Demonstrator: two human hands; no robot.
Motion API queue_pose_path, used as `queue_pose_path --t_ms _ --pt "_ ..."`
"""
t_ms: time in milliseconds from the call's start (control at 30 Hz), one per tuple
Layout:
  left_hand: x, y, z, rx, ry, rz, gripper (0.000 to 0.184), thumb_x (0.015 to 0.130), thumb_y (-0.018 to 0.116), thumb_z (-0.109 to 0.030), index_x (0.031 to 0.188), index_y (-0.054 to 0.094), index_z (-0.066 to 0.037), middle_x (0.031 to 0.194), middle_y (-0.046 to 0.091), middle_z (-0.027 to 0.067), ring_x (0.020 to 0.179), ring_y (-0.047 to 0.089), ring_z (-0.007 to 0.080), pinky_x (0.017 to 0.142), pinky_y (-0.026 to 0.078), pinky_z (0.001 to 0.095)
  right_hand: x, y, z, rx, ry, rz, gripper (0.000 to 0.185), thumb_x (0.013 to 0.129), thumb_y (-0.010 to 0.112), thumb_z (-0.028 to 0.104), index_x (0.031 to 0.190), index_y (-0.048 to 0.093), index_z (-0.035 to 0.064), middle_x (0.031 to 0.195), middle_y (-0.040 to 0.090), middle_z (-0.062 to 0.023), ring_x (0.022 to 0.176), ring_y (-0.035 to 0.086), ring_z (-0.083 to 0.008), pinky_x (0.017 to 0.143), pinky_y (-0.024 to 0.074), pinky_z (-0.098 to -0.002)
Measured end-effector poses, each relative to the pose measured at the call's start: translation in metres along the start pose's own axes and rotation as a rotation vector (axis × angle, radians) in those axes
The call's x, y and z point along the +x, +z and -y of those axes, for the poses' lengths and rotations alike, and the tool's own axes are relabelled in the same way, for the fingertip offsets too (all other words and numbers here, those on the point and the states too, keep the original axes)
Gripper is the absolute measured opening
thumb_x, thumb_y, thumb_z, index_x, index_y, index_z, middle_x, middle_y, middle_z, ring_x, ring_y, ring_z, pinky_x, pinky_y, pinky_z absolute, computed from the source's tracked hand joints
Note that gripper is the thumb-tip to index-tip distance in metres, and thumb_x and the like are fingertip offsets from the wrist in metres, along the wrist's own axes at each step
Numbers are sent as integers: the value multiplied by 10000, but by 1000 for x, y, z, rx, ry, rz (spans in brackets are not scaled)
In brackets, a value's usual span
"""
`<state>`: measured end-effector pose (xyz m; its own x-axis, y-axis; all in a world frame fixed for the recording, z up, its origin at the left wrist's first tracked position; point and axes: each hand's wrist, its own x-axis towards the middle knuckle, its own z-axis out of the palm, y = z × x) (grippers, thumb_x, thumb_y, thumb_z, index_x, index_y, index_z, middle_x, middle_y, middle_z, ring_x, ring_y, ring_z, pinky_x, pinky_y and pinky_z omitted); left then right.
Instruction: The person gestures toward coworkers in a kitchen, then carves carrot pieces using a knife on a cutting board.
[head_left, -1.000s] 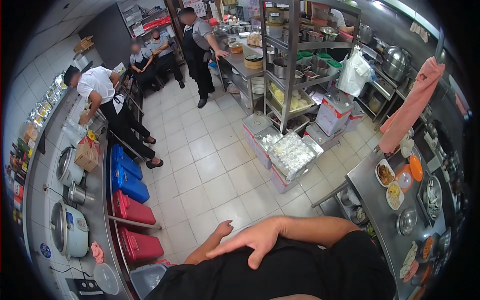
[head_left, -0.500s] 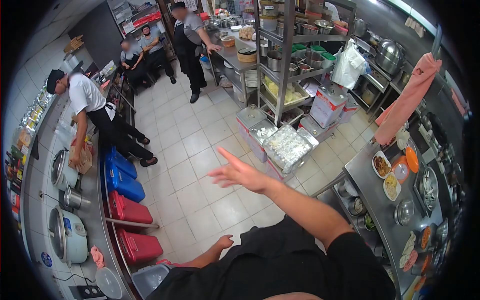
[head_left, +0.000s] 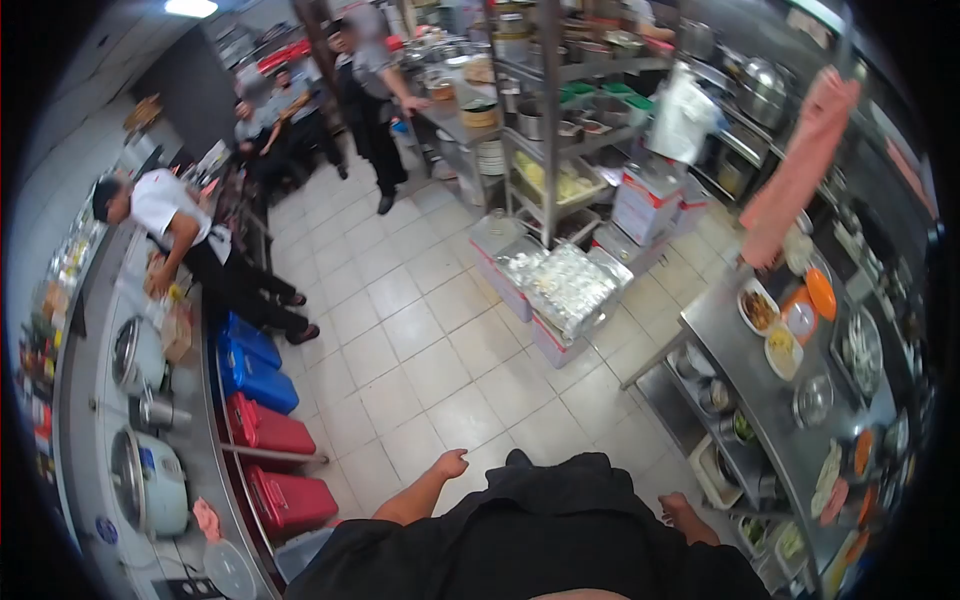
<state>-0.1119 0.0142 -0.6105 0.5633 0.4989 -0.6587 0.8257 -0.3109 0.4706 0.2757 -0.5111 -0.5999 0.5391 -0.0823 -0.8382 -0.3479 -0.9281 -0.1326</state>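
Low in front of my dark-clothed body, my left hand (head_left: pixel 452 463) hangs over the tiled floor, its fingers curled in and nothing showing in them. On the other side my right hand (head_left: pixel 680 508) hangs down beside my dark apron (head_left: pixel 560 500). Its fingers are loosely bent and a little apart, and it holds nothing that I can see. The steel counter (head_left: pixel 715 325) and its lower shelves are the nearest things to my right hand. Neither hand touches any object.
Red bins (head_left: pixel 290 500) and blue bins (head_left: pixel 255 375) line the left counter, where a person (head_left: pixel 185 235) leans over. Foil-covered containers (head_left: pixel 575 290) stand by a steel rack (head_left: pixel 548 130). Another person (head_left: pixel 370 110) stands at the back; two others sit behind.
My right hand has dropped from its raised, spread pose ahead of me to my right side. My left hand stays low. The view has shifted slightly.
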Motion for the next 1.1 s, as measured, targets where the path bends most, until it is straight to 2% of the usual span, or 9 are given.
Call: queue_pose_path --t_ms 133,233,267,333,433,567,833,1067,1100 --pt "8 -4 5 77 -28 115 600 809 613 -232 1385 612 -66 1378 618 210 1316 563 360 1123 449 411 63 84 -34 -272 -254 92 344 879 626 341 883 738 16 789 712 -198 763 704 -351 690 558 -479" --pt "47 10 19 18 318 167 638 797 643 -226 1408 590 -50 1250 693 220 1155 675 342 1006 534 398 33 132 -8 -89 -650 -97 353 916 526 267 1102 729 46 1146 709 -218 1082 670 -410 914 530 -488" --pt "42 12 -22 227 21 191 644 815 688 -218 1409 572 2 1088 747 212 955 736 263 859 575 351 10 128 0 -64 -756 -98 404 891 532 233 1245 678 103 1230 690 -188 1133 653 -396 950 525 -487" --pt "72 23 -44 193 239 249 639 843 693 -188 1423 542 34 995 754 182 867 721 207 792 568 325 -37 92 12 -210 -690 48 538 851 560 183 1387 606 187 1339 648 -152 1220 621 -363 1010 511 -479" --pt "89 52 -109 198 371 322 624 880 678 -155 1440 506 62 936 753 150 806 699 170 749 558 305 -35 74 -38 79 -494 -15 551 854 538 177 1393 597 82 1328 645 -204 1209 623 -381 1025 506 -456" --pt "38 111 -264 196 336 444 606 909 631 -109 1466 470 67 973 738 121 813 675 164 743 546 297 25 75 -173 262 -293 -147 565 847 629 339 1331 635 48 1345 637 -199 1250 600 -371 1068 477 -434" --pt "21 267 -366 332 692 697 565 898 635 -148 1434 538 4 1103 742 158 938 704 195 835 553 319 -43 116 -440 496 150 -366 570 876 590 397 1248 652 -31 1342 617 -253 1264 575 -396 1092 457 -444" --pt "-31 342 -457 534 816 869 512 903 617 -182 1389 584 -26 1114 735 185 1000 718 274 894 552 356 -79 220 -486 951 327 -580 589 888 645 306 1378 581 -13 790 713 -189 566 675 -247 530 554 -396" --pt "-43 357 -481 721 944 773 492 906 609 -188 1373 597 -33 1125 729 195 1018 715 300 912 550 370 -92 221 -470 1068 338 -540 578 877 654 319 1346 607 -16 929 708 -209 734 683 -286 685 543 -407"
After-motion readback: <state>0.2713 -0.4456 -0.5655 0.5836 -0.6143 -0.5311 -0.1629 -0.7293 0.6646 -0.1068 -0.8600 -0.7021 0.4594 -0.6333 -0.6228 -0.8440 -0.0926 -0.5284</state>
